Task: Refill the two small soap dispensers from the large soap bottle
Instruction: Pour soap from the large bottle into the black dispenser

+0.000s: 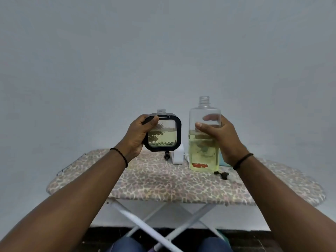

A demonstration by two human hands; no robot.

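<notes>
Left hand (137, 136): gripped the small dispenser (163, 133), thumb over its upper left corner, holding it upright in the air above the far part of the table (163, 180). Dispenser: square, black-framed, clear patterned face, neck uncapped, yellowish soap to roughly half height.

Right hand (221, 140): wrapped round the large bottle (204, 137) at mid-height, fingers visible through the clear plastic. Bottle: upright, uncapped, yellow-green soap in the lower part, red mark near the base; just right of the dispenser, apart from it. Whether its base touched the table could not be told.

Table: an ironing board with a leopard-print cover on crossed white legs. On it: a white object (177, 156) behind and between the two containers, a black pump part (166, 155) to its left, a black cap piece (222, 174) near the bottle's base on the right.

Both wrists bore dark bands.
</notes>
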